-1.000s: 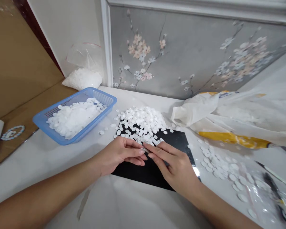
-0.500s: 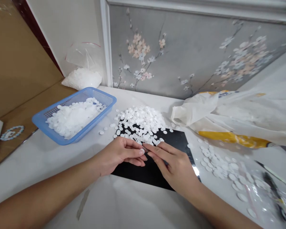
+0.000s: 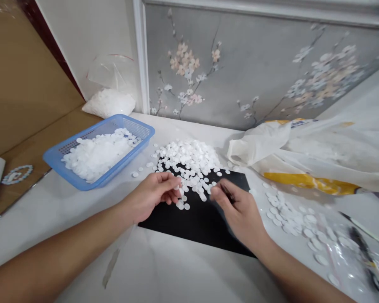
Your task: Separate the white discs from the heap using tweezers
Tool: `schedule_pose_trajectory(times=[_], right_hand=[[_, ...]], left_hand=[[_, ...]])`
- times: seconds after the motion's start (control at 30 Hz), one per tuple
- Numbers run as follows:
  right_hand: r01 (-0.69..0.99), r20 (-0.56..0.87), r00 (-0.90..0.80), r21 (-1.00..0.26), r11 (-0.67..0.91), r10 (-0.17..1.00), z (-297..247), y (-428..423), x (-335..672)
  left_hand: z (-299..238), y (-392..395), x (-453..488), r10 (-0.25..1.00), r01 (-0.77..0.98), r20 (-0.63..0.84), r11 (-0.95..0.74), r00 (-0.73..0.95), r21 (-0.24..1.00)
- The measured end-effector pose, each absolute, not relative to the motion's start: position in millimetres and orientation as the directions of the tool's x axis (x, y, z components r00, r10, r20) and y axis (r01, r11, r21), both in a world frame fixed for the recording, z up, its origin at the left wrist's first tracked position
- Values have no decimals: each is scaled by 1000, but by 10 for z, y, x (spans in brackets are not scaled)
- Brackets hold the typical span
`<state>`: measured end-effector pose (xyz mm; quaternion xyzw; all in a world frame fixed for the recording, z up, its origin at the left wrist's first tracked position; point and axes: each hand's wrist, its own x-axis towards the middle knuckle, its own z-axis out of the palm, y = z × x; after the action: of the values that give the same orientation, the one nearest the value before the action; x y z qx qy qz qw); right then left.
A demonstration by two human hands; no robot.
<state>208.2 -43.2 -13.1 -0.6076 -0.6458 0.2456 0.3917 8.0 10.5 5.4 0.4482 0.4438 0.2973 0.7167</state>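
Observation:
A pile of small white round discs (image 3: 189, 153) spreads over the back of a black board (image 3: 202, 227). At the near left of the pile is my left hand (image 3: 154, 191), thumb and forefinger pinched together. What lies in that pinch, if anything, is too small to make out. A few loose discs (image 3: 185, 205) lie on the board just right of its fingertips. My right hand (image 3: 243, 206), slightly blurred, is closed over the board's right part. A thin dark tool (image 3: 228, 191) shows between its fingers; its kind cannot be told.
A blue basket (image 3: 101, 185) holding many white discs stands left. Behind it sits a clear bag of white material (image 3: 109, 103). At right lie a white and yellow plastic bag (image 3: 303, 155), scattered discs (image 3: 284, 214) and a blurred black item (image 3: 360, 244). A bead bracelet (image 3: 17, 174) lies far left.
My hands have moved apart, the left one leftward and the right one rightward. Discs now lie on the board between them. The board's near edge has shifted slightly.

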Motion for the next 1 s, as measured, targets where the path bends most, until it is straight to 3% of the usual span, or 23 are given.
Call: schedule_pose_trajectory(times=[0.17,0.27,0.33,0.43,0.53,0.63,0.73,0.8,0.9,1.0], right_hand=[[589,198,-14,-791,168,980,-181,-430,2051],[601,143,-96,-781,172,985,-217,-421,2035],[620,155,-152,-754,216,976,-234,-418,2026],[636,158,-174,-736,234,972,-249,-419,2014],[640,148,-137,-742,201,980,-253,-420,2005],[640,147,-117,-745,188,982,-249,-423,2000],[628,140,-126,-755,188,982,-245,-425,1999],[609,128,-123,-773,177,984,-239,-422,1998],[554,84,-119,-822,136,989,-220,-417,1985],[453,34,-135,-887,92,990,-196,-426,1948]], left_hand=[[41,230,21,915,-137,-306,350,264,927],[43,249,-7,901,31,-313,319,301,947],[49,235,-22,883,234,-271,190,383,953],[54,191,-36,824,457,-152,-141,546,878],[36,149,-39,732,502,-63,-399,678,767],[3,130,-34,694,513,-54,-475,718,715],[-5,132,-24,700,494,-45,-455,712,741],[17,131,-10,738,478,-79,-347,670,807],[70,111,24,783,360,-206,-25,587,933],[102,69,64,769,201,-328,259,548,945]])
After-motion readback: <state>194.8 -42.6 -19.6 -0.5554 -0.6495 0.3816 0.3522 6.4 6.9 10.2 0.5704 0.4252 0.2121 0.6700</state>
